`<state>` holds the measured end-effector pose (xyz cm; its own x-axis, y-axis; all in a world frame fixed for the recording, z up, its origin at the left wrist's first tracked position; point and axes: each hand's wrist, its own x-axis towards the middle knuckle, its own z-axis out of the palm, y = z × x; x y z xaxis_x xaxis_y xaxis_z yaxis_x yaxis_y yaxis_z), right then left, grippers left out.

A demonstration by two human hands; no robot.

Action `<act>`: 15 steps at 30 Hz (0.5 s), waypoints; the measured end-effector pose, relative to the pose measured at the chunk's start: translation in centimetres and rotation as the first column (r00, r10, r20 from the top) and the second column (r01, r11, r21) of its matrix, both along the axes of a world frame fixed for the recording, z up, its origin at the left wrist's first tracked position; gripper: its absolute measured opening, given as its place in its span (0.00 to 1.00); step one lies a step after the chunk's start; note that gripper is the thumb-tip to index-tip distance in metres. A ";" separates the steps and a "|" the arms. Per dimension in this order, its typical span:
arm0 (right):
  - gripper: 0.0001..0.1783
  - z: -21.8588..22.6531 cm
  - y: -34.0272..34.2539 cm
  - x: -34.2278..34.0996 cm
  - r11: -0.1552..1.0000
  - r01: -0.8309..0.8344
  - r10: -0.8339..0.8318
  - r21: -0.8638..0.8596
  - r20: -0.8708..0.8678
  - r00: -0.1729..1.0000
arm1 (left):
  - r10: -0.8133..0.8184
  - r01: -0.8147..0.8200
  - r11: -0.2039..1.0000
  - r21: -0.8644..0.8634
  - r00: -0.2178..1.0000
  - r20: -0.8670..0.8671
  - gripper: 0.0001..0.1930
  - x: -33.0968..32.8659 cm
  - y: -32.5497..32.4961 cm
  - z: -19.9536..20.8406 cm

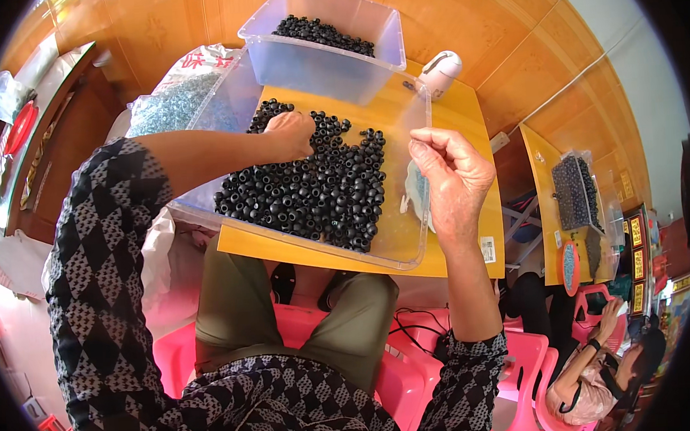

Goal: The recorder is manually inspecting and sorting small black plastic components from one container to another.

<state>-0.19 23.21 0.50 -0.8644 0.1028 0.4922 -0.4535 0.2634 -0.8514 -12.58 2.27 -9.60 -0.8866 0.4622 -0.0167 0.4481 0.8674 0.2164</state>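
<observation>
Nearest the wearer: one yellow tabletop (pixel 241 240), carrying one shallow tray of clear plastic (pixel 402 181). In the tray lies one mass of small round black beads with holes (pixel 305 194), too many and too overlapped to count. Two hands are at work. The right hand (pixel 458 167) is raised at the tray's right side, apart from the beads, thumb and forefinger tips pressed together; whether anything fine is pinched there cannot be told. The left hand (pixel 290 136) is down among the beads at the far part of the mass, beads all around it; its fingertips are hidden, so their grip cannot be determined. One pale flat item (pixel 414 192) near the right hand is hard to make out through the tray wall.

Beyond: one deep bin of clear plastic (pixel 314 75) with more black beads, uncountable; one white rounded device (pixel 442 68); one bag of pale blue beads (pixel 175 107), partly covered by the tray.
</observation>
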 end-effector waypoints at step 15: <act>0.05 -1.3 -0.2 2.4 0.999 -0.041 0.041 -0.015 0.010 0.999 | -0.020 0.024 0.998 0.057 0.997 -0.071 0.06 1.4 0.9 -2.4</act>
<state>2.17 23.03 -0.79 -0.8731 0.0742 0.4819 -0.4548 0.2323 -0.8598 -11.13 3.15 -12.02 -0.8743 0.4799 0.0726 0.4827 0.8442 0.2330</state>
